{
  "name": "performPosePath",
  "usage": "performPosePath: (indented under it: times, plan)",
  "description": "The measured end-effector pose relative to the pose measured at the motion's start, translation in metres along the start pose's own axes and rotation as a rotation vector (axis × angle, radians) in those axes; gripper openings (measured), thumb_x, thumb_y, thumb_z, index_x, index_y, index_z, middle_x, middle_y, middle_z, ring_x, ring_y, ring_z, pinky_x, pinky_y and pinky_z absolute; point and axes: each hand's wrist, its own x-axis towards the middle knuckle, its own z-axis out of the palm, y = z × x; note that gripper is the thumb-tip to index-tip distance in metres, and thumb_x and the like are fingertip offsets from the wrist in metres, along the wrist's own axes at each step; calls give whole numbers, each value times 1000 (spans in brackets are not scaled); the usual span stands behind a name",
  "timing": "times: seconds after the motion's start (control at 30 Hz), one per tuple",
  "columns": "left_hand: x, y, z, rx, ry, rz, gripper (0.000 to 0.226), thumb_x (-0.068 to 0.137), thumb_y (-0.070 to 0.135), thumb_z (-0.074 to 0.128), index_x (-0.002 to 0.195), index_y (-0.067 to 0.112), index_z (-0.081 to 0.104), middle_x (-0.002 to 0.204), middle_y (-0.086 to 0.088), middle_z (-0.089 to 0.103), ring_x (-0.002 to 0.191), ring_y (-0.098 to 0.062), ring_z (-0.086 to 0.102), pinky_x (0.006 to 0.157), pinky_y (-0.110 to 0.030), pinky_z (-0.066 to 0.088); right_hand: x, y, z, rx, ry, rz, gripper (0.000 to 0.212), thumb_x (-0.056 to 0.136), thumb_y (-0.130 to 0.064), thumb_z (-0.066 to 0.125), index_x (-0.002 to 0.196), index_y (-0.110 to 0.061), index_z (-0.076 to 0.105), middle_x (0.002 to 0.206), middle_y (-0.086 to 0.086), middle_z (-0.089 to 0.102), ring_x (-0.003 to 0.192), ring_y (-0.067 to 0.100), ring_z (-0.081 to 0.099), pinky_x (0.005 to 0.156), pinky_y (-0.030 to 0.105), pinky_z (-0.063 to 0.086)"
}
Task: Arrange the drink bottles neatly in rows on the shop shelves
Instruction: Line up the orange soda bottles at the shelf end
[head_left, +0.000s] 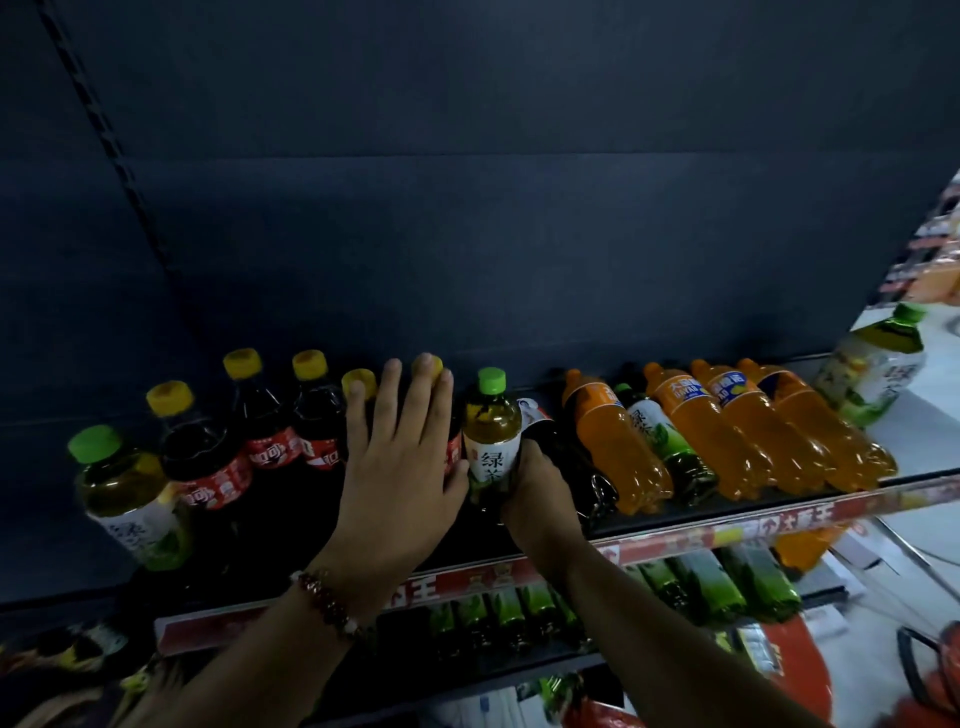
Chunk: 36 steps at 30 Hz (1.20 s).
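Right hand (535, 483): we see it curled round the base of the upright green tea bottle (491, 431), centre frame on the shelf (675, 519).
Left hand (400, 457): fingers spread flat against the cola bottles (270, 431), just left of the tea.
Orange soda bottles (727, 431): lying right of centre.
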Motion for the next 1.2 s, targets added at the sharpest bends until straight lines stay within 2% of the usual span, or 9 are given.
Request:
performPosePath:
  times: [0.1, 0.3, 0.47, 0.6, 0.7, 0.83, 1.0, 1.1, 1.2]
  plan:
    - [-2, 2, 2, -48, 0, 6, 87, 84, 47, 60, 154, 9, 24, 162, -15, 16, 150, -38, 8, 119, -57, 0, -9, -5, 0, 4, 8, 51, 51, 71, -29, 79, 115, -29, 51, 115, -6, 64, 104, 16, 61, 84, 40, 53]
    - [-15, 12, -6, -205, 16, 45, 74, 91, 43, 49, 155, 14, 23, 164, -13, 9, 151, -32, 0, 121, -54, 5, -17, -2, -10, -101, 19, -11, 65, 76, -43, 71, 134, -30, 44, 125, -2, 56, 112, 18, 55, 91, 43, 51]
    - [-22, 33, -7, -349, -37, 62, 72, 88, 39, 59, 151, 21, 29, 156, -8, 31, 137, -28, 34, 106, -46, 37, -17, 4, -41, -470, 77, -28, 72, 91, -38, 59, 150, -16, 24, 142, 9, 41, 127, 28, 40, 105, 41, 38]
    - [-24, 42, -3, -416, -157, 26, 71, 95, 44, 50, 155, 27, 15, 153, 0, 25, 134, -20, 35, 104, -37, 35, 4, 11, -41, -579, -113, 140, 97, 89, -39, 65, 156, -13, 0, 149, 14, 34, 134, 33, 34, 108, 43, 33]
    - [-26, 48, -1, -465, -199, -9, 70, 97, 45, 46, 155, 30, 8, 152, 5, 19, 135, -13, 28, 106, -30, 30, 16, 18, -30, -789, -126, 174, 88, 95, -36, 56, 155, -8, -1, 147, 18, 35, 132, 34, 37, 105, 42, 34]
    - [-28, 63, 4, -649, -222, -136, 68, 96, 41, 51, 155, 31, 19, 152, 11, 25, 137, -7, 27, 105, -23, 30, 35, 28, -33, -910, -140, 198, 71, 100, -25, 47, 152, 1, 5, 145, 24, 37, 130, 35, 43, 102, 40, 40]
    - [-28, 88, 10, -1034, -291, -441, 59, 94, 38, 59, 148, 37, 36, 143, 16, 39, 129, -2, 40, 105, -26, 39, 46, 41, -48, -667, -163, 201, 66, 96, -21, 55, 150, -5, 20, 141, 18, 43, 127, 32, 47, 103, 40, 41]
    - [-22, 109, 10, -1171, -406, -572, 56, 95, 41, 58, 147, 38, 37, 129, 21, 47, 112, 2, 48, 85, -15, 41, 46, 49, -55, -341, -199, 262, 56, 87, -44, 61, 134, -19, 44, 121, 8, 57, 109, 27, 58, 96, 45, 49]
    - [-10, 131, 11, -1323, -486, -703, 55, 96, 44, 56, 147, 35, 38, 131, 13, 52, 107, -2, 53, 81, -19, 40, 30, 69, -62, -113, -213, 253, 59, 71, -59, 62, 120, -27, 52, 103, 2, 64, 92, 24, 65, 83, 48, 55]
